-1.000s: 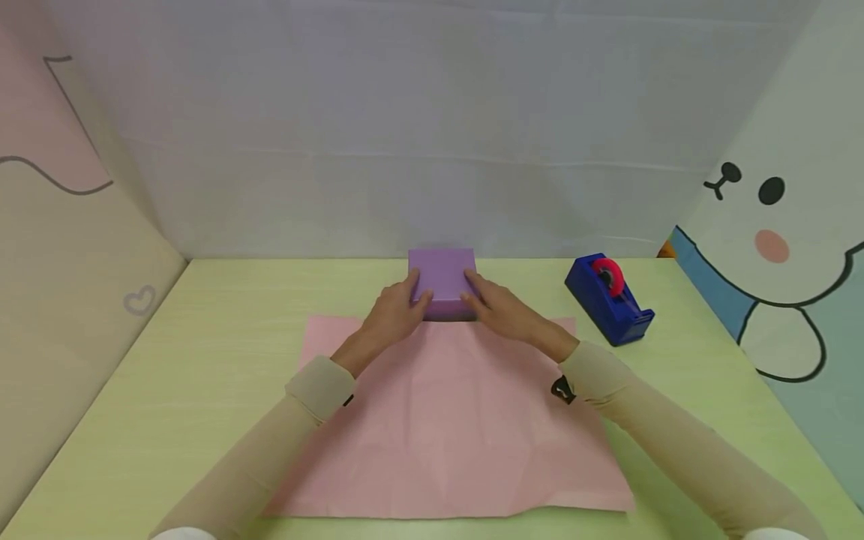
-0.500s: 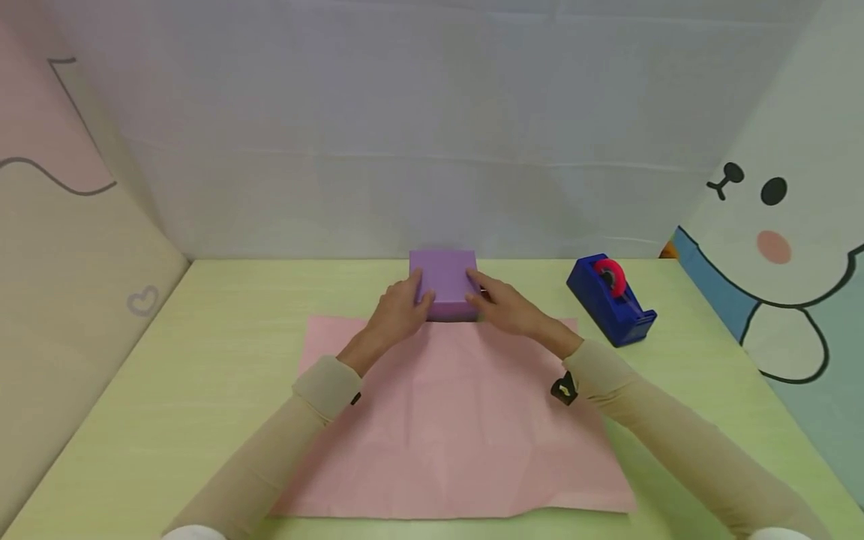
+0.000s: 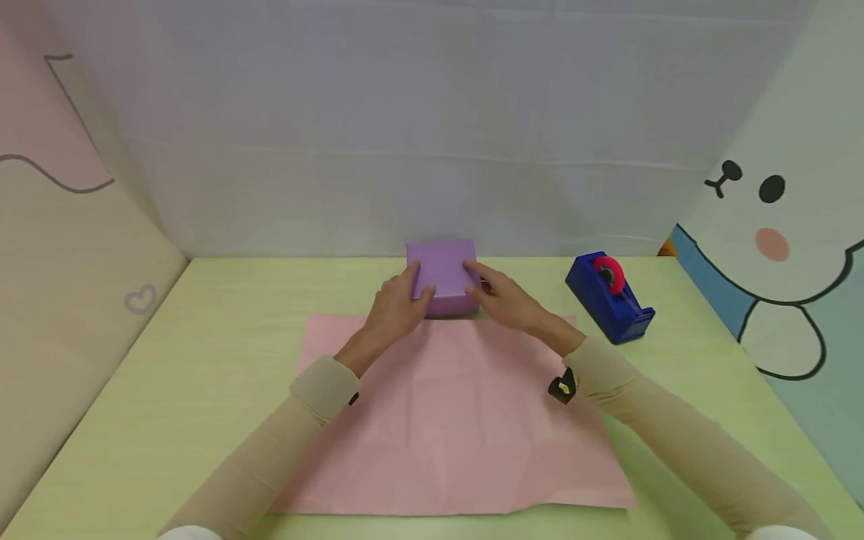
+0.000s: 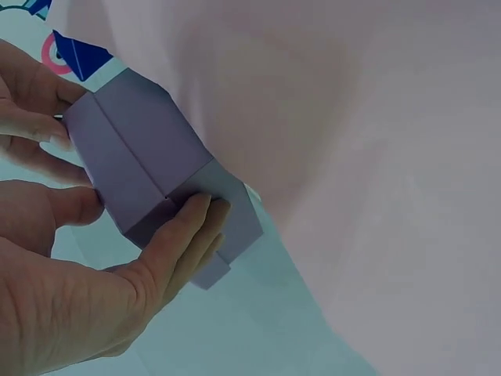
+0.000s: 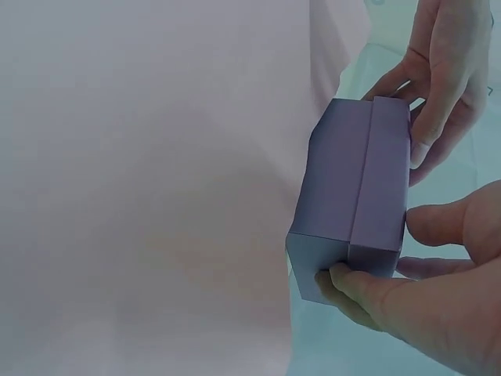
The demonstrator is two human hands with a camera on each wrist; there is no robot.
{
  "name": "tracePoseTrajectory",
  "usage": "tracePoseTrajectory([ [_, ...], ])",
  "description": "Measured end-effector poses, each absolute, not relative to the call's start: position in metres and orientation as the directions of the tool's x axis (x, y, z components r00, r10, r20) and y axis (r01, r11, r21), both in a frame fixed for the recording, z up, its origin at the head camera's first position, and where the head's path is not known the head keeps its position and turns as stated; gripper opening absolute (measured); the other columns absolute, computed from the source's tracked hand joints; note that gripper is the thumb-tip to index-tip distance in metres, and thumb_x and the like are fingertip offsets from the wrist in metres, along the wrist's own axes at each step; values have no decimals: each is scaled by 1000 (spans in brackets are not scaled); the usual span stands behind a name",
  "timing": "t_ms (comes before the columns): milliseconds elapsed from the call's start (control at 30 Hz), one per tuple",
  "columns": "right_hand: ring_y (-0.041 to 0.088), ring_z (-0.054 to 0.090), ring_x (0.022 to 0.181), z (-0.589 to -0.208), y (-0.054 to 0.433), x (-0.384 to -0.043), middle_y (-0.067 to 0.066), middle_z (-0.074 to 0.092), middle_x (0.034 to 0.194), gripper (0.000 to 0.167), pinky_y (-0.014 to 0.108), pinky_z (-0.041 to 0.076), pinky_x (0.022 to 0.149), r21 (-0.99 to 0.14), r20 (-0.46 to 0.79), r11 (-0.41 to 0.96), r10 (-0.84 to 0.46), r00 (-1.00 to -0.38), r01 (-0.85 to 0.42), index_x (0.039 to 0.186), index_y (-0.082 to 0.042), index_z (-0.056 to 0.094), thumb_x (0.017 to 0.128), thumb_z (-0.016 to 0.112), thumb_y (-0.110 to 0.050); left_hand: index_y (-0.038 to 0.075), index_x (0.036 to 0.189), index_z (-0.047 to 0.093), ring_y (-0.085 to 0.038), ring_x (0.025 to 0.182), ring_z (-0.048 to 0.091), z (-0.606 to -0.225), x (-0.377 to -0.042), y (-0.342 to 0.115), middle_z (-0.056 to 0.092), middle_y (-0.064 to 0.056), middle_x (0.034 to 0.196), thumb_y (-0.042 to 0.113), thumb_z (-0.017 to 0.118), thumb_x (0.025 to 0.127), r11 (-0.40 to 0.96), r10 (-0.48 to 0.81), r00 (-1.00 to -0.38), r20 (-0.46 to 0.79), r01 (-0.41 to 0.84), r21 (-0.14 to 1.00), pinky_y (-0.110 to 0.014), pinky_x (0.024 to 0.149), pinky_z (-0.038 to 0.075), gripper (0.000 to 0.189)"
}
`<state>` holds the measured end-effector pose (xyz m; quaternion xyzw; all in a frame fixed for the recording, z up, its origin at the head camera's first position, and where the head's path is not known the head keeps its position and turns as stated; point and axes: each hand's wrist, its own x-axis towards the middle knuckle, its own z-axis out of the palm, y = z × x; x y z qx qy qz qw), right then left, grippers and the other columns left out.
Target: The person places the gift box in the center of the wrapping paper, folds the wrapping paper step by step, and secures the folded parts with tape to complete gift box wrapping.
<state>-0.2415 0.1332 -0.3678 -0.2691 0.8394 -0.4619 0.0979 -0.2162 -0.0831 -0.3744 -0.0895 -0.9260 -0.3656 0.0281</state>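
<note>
Purple box (image 3: pixel 442 270), seen from the head camera, is near the middle of the far edge of the worktop (image 3: pixel 189 375), at the far edge of a pink sheet (image 3: pixel 448 427). Pale surface stretches from the sheet to the worktop's left edge; toward the far right corner stands a blue tape dispenser (image 3: pixel 607 304). The box's front side faces the person. Left hand (image 3: pixel 397 306) and right hand (image 3: pixel 508 301) grasp its opposite ends.

Left wrist view: left thumb and fingers grip round one end.

Right wrist view: right thumb and fingers hold the other; the box's longer visible edges run from hand to hand.
</note>
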Motion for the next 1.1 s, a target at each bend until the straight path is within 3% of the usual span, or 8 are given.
tracePoseTrajectory([
  [600, 46, 38, 144, -358, 138, -225, 29, 24, 163, 58, 54, 36, 114, -847, 34, 446, -497, -867, -289, 158, 7, 25, 108, 50, -4, 2, 153, 42, -43, 122, 60, -367, -204, -78, 59, -31, 136, 26, 61, 103, 714, 142, -983, 118, 184, 676, -55, 101, 49, 58],
  [1100, 49, 40, 141, -348, 140, -209, 31, 27, 162, 59, 56, 41, 110, -822, 79, 459, -495, -866, -337, 158, 7, 26, 107, 52, -4, 1, 150, 46, -45, 120, 60, -360, -189, -78, 60, -32, 131, 24, 62, 102, 695, 146, -969, 201, 245, 676, -57, 99, 49, 56],
])
